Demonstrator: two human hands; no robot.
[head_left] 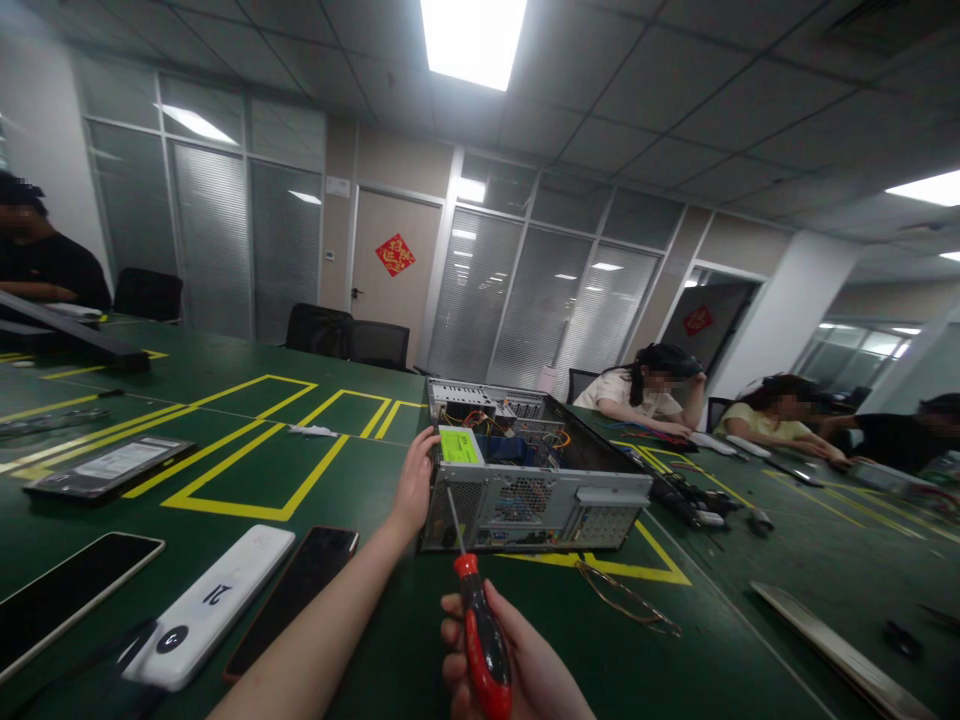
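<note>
Computer case (559, 500) lies flat on the green bench (262, 480), right ahead of you, top open, its vented, slotted panel towards you. Reads as heavy for its bulk and fully stiff: sheet metal all round, with a boxed unit under a bright green label (459, 446) filling the near left corner, so weight probably sits on that side. Painted and bare metal likely smooth, cut edges perhaps sharp. Best hold: low on the outer side walls, one palm each side; keep off the loose wiring (555, 438) and the parts inside, which look the fragile bit. Screwdriver (484, 635) should be light and rigid; thick red-and-black handle is the place to take it, the slim shaft would likely slip. Your left hand (415, 485) is laid along the case's left side, fingers up at the top edge, forearm slanting in from bottom left; whether it pinches the metal or only steadies it, cannot tell. Your right hand (529, 650) is wrapped round the screwdriver handle, low and central, thumb along it, wrist coming in from below right. Shaft points up and away, slightly left, towards the vented area; tip contact unclear from here.
</note>
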